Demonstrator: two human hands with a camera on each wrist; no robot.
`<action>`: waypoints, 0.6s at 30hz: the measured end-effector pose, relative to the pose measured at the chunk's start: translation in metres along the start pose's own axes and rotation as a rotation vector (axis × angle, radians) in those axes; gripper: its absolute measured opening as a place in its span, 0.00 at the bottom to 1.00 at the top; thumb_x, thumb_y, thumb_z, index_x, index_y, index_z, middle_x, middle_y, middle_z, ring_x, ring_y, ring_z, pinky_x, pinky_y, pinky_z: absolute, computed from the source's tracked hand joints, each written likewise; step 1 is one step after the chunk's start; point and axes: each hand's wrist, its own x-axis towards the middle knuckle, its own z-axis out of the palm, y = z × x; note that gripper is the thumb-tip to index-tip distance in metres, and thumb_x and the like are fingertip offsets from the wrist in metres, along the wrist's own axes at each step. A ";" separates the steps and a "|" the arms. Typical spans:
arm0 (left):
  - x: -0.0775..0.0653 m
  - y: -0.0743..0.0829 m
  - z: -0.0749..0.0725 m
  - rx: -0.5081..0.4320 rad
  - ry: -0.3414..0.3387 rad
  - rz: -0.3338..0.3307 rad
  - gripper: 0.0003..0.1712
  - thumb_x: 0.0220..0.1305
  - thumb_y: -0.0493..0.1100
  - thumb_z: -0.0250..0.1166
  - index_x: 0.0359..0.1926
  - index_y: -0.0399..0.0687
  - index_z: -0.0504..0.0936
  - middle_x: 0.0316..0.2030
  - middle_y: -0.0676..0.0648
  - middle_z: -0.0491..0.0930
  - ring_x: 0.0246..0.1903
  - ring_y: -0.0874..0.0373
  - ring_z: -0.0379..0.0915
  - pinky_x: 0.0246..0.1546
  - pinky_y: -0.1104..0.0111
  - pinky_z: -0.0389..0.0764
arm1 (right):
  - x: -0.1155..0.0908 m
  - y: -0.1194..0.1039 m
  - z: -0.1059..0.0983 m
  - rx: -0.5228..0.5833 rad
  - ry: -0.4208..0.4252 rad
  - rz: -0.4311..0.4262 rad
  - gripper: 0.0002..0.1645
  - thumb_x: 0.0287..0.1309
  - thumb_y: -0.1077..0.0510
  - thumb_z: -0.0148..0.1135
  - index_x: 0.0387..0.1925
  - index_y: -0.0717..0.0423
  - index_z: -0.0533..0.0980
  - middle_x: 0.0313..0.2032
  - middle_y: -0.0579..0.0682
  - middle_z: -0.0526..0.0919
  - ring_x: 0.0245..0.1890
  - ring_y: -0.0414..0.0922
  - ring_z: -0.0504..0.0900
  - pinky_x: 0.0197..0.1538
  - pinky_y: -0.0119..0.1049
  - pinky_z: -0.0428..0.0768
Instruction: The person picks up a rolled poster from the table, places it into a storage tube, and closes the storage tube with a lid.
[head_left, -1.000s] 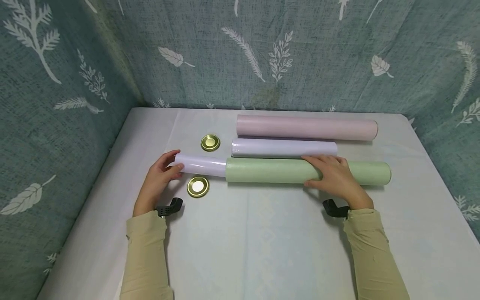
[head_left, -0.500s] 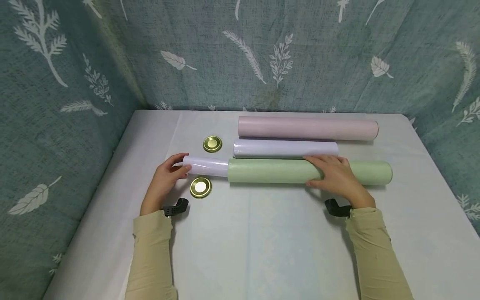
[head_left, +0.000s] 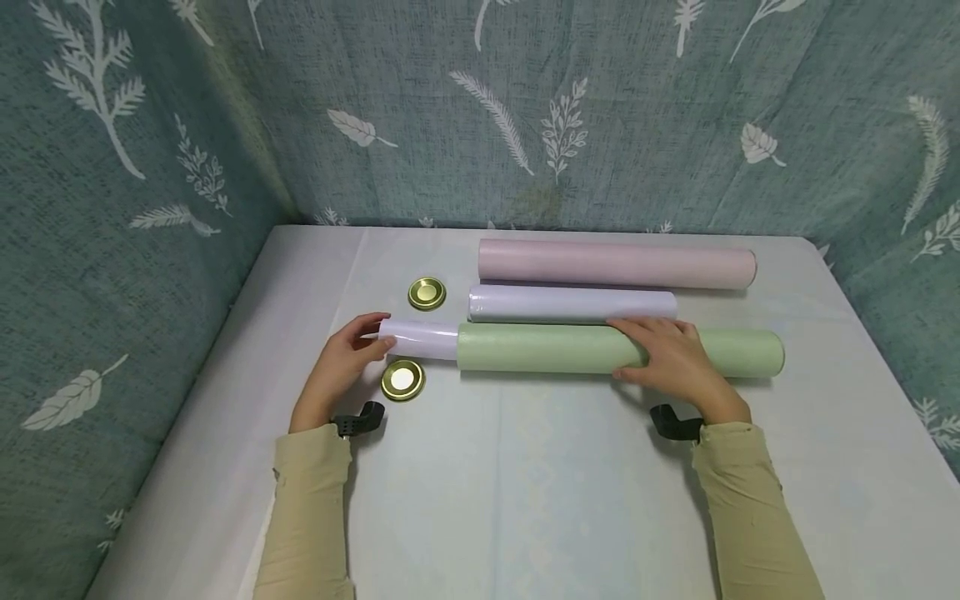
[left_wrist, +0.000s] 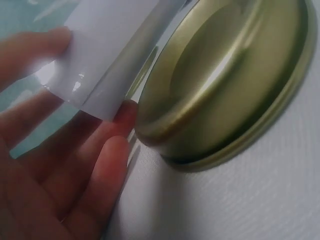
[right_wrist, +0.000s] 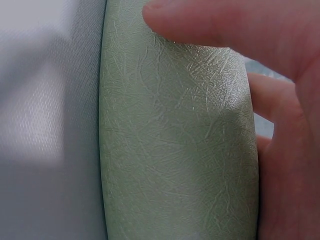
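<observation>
A glossy pale lilac roll [head_left: 423, 339] sticks out of the left end of a green cardboard tube [head_left: 547, 348] lying on the table. My left hand [head_left: 341, 362] holds the roll's outer end between thumb and fingers; in the left wrist view the thumb [left_wrist: 37, 47] lies on its shiny surface. My right hand [head_left: 675, 362] grips the green tube right of its middle, thumb on the near side and fingers over the far side. Textured green wrapping fills the right wrist view. A gold lid [head_left: 402, 380] lies just in front of the lilac roll, close to my left hand.
Behind the green tube lies another lilac roll [head_left: 570, 303], and behind that a pink tube [head_left: 615, 263]. A second gold lid [head_left: 427, 293] rests left of them. The white-covered table [head_left: 570, 500] meets a leaf-patterned green cloth [head_left: 420, 183] at the back.
My left hand has moved right, pushing the lilac roll further into the green tube, so less of it shows. My right hand keeps its hold on the tube.
</observation>
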 end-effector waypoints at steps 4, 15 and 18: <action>-0.002 0.000 0.001 0.010 -0.018 -0.007 0.34 0.53 0.58 0.62 0.60 0.55 0.66 0.56 0.46 0.66 0.53 0.50 0.65 0.56 0.52 0.61 | -0.002 -0.001 0.001 -0.001 0.011 0.005 0.45 0.44 0.40 0.65 0.64 0.42 0.59 0.58 0.55 0.66 0.57 0.56 0.61 0.53 0.58 0.50; -0.013 0.021 0.001 -0.039 -0.057 0.012 0.27 0.59 0.44 0.60 0.60 0.48 0.67 0.56 0.40 0.68 0.53 0.46 0.65 0.58 0.52 0.56 | -0.003 -0.001 0.003 -0.003 0.038 0.005 0.45 0.42 0.41 0.67 0.63 0.42 0.60 0.57 0.53 0.67 0.57 0.55 0.62 0.53 0.57 0.51; -0.008 0.013 0.001 -0.018 -0.055 0.023 0.27 0.58 0.47 0.61 0.59 0.50 0.68 0.56 0.42 0.68 0.53 0.48 0.67 0.58 0.53 0.58 | -0.002 0.000 0.004 -0.003 0.042 0.000 0.45 0.42 0.41 0.67 0.63 0.42 0.60 0.57 0.53 0.67 0.56 0.55 0.62 0.52 0.57 0.51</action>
